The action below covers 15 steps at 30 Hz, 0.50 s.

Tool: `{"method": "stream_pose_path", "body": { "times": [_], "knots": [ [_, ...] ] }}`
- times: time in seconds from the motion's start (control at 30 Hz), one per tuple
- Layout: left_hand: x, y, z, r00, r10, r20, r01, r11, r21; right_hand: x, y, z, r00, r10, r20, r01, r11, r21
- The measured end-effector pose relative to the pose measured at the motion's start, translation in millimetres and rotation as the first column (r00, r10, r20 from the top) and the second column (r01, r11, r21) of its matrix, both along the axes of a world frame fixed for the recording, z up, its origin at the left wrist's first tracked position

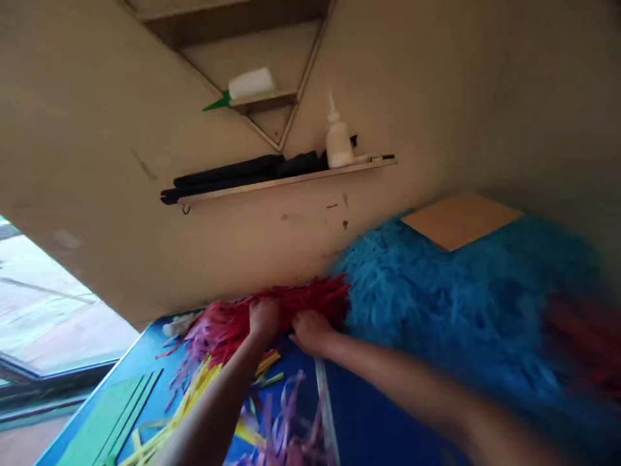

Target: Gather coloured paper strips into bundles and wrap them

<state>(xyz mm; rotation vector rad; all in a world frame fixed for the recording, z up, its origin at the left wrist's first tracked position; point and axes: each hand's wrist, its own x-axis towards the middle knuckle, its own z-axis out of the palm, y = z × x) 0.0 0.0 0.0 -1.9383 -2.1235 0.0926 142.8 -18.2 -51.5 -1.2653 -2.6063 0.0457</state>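
Both my hands reach forward into a bunch of red fringed paper strips (310,298) lying on a blue table (359,421) against the wall. My left hand (263,317) is closed on the red strips at their left part. My right hand (309,331) is closed on the same bunch just to the right. A big fluffy blue fringed mass (436,291) lies right of the red bunch, touching it. Pink strips (204,330) spread to the left of my left hand.
Yellow (194,395), purple (286,427) and green (107,421) paper strips lie on the table's near left. A wall shelf (291,181) holds a white glue bottle (338,139) and dark rolls. A tan board (460,220) sits behind the blue mass. A window is at far left.
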Motion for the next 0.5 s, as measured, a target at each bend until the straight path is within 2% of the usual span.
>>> {"method": "stream_pose_path", "body": {
  "times": [0.1, 0.17, 0.3, 0.43, 0.5],
  "knots": [
    [-11, 3, 29.9, 1.0, 0.018, -0.02, -0.017, 0.998, 0.069, 0, -3, -0.1, 1.0, -0.016, 0.001, 0.016, 1.0, 0.024],
    [-19, 0, 52.7, 0.999, -0.01, -0.045, 0.016, 0.991, 0.131, 0, -5, -1.0, 1.0, -0.013, 0.013, 0.013, 1.0, 0.024],
    [-34, -15, 109.9, 0.988, -0.087, -0.124, 0.119, 0.954, 0.275, 2, -7, 0.9, 0.999, -0.029, 0.029, 0.03, 0.999, -0.027],
    [-32, -44, 174.7, 0.974, -0.062, -0.219, 0.153, 0.892, 0.426, 8, -17, 21.1, 0.998, -0.052, -0.027, 0.05, 0.995, -0.084],
    [-22, -68, 196.5, 0.94, -0.122, -0.318, 0.259, 0.862, 0.435, 12, -35, 38.2, 0.994, -0.068, -0.089, 0.059, 0.993, -0.103]
  ]
}}
